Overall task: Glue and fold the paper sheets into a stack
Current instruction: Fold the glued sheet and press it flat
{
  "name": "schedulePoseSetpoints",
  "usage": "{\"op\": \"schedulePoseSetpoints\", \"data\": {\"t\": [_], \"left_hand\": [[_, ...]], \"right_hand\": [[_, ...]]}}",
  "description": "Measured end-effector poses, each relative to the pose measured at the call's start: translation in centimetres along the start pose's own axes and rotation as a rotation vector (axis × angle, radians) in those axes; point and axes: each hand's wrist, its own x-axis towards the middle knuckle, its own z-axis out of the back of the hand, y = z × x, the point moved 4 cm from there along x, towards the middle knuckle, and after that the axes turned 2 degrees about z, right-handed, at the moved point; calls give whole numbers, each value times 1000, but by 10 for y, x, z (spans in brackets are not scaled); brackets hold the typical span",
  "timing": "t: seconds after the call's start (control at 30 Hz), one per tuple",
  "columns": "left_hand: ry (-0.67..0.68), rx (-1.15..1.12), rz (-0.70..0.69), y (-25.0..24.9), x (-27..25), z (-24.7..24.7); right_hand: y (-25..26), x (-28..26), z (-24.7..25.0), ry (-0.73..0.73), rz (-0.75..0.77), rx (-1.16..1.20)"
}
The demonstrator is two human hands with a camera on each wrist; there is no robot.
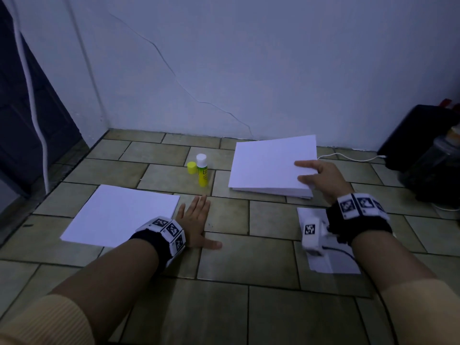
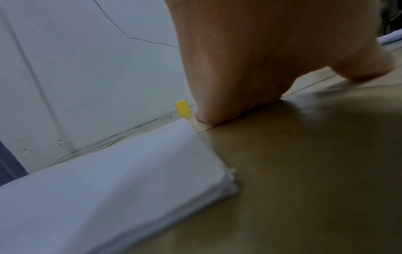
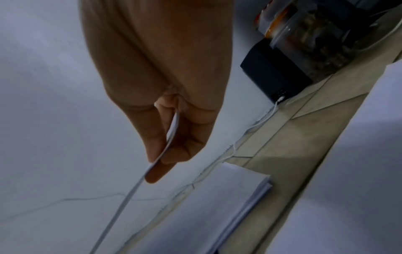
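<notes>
On the tiled floor at the right lies a stack of white paper. My right hand pinches the near right corner of its top sheet between thumb and fingers and holds that corner raised off the stack. A second white stack lies at the left. Just right of it my left hand rests flat on the tiles with straight fingers, holding nothing. An uncapped yellow glue stick stands between the stacks, its yellow cap beside it.
Another white sheet lies under my right wrist. A black box and a clear jar stand at the far right, with a white cable along the wall. A white cord hangs at the left.
</notes>
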Motion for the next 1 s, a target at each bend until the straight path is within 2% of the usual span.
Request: {"op": "schedulePoseSetpoints", "data": {"t": [0.17,0.3,0.8,0.93,1.0], "left_hand": [[13,11,-11,2,0,2],[33,-15,-35,1,0,3],[12,-15,-53,4,4,-1],[13,-18,-58,4,5,-1],[14,-16,-61,4,5,-1]], "right_hand": [[-25,43,-6,22,-99,-265],[-37,55,-4,95,-170,-522],[-56,61,-12,209,-185,-620],[-53,61,-12,211,-178,-850],[-52,60,-12,224,-202,-874]]}}
